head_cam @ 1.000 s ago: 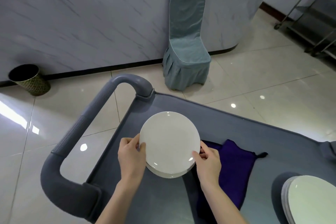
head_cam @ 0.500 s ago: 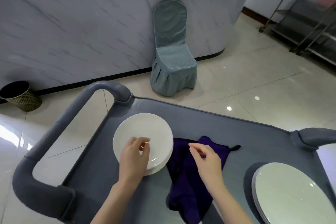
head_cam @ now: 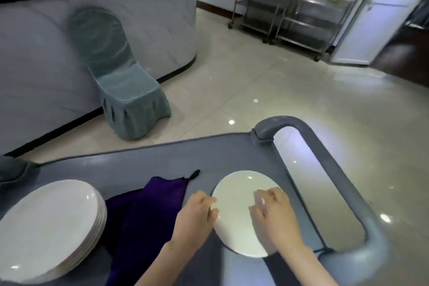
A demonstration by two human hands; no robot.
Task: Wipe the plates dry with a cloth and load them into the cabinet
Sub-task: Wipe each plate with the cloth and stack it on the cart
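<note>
The plate [head_cam: 234, 220], plain white and glossy, lies flat on the cart [head_cam: 139, 160] just right of the cloth [head_cam: 144, 211]. The cloth lies unheld, a stack [head_cam: 46, 223] waits left of it, and no cabinet shows, so wiping and loading probably remain. The left hand [head_cam: 192, 218] touches the plate's cloth-side rim and the right hand [head_cam: 274, 216] lies on it with bent fingers. Neither grip can be told.

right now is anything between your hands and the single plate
Nothing visible. The left hand is at the left rim of the plate, the right hand over its right side; the cloth lies off to the left.
</note>
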